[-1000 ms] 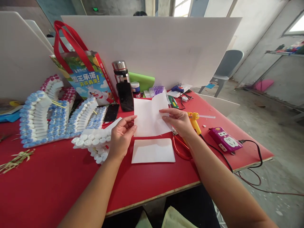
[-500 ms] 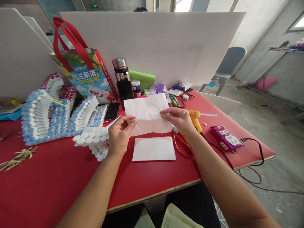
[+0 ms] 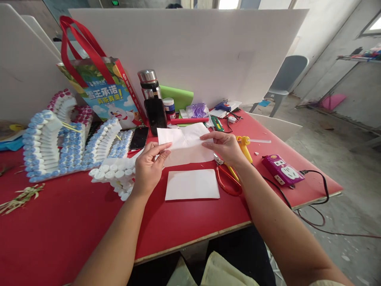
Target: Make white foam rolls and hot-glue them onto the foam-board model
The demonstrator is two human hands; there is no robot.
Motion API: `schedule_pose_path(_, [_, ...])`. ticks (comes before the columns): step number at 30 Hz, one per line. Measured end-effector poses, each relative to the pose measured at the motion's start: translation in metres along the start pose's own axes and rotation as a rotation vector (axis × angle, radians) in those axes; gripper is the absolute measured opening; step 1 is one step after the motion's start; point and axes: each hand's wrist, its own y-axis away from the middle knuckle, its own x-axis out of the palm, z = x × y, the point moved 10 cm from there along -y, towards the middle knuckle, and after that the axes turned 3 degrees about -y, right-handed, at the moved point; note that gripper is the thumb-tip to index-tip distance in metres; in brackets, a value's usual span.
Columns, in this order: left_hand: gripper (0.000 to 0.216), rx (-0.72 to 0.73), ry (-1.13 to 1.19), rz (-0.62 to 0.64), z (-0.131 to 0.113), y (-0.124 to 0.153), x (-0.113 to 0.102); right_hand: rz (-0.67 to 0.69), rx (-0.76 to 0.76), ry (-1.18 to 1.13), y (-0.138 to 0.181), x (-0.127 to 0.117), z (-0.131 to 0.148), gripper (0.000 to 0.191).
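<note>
My left hand (image 3: 150,167) and my right hand (image 3: 224,146) pinch the two sides of a creased white paper sheet (image 3: 184,147), which lies low and nearly flat over the red table (image 3: 74,222). Just in front of it a second white sheet (image 3: 192,184) rests flat on the table. Red-handled scissors (image 3: 228,178) lie under my right wrist. A white block studded with bottle caps (image 3: 116,176) sits beside my left hand.
A yellow glue gun (image 3: 245,147) and a purple power strip (image 3: 282,171) with a black cord lie at the right. Blue-capped stacks (image 3: 59,143), a red-handled bag (image 3: 101,91), a steel flask (image 3: 150,85), a phone (image 3: 139,138) and a white board (image 3: 190,55) stand behind.
The sheet was held up and folded a second ago; it has been opened out and lowered toward the table, and both hands came down with it.
</note>
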Motion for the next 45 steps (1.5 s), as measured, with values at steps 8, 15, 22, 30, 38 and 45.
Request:
schedule_pose_path(8, [0.020, 0.162, -0.143, 0.010, -0.015, 0.000, 0.000, 0.011, -0.044, 0.062, -0.003, 0.001, -0.001, 0.025])
schedule_pose_path(15, [0.012, 0.156, -0.188, -0.057, -0.014, -0.002, -0.006, 0.035, -0.233, 0.186, -0.001, 0.006, 0.019, 0.016])
schedule_pose_path(22, [0.023, -0.249, 0.259, -0.026, 0.022, 0.003, 0.002, 0.161, 0.085, -0.096, 0.006, 0.023, -0.003, 0.026])
schedule_pose_path(30, [0.020, -0.437, 0.520, -0.013, 0.040, 0.007, 0.013, 0.163, 0.101, -0.215, 0.007, 0.023, 0.001, 0.017])
schedule_pose_path(38, [0.009, -0.506, 0.628, 0.083, 0.039, 0.008, 0.019, 0.114, 0.182, -0.055, 0.009, 0.020, -0.007, 0.019])
schedule_pose_path(45, [0.023, -0.504, 0.558, 0.141, 0.037, 0.013, 0.032, 0.083, 0.164, 0.059, 0.009, 0.021, -0.006, 0.032])
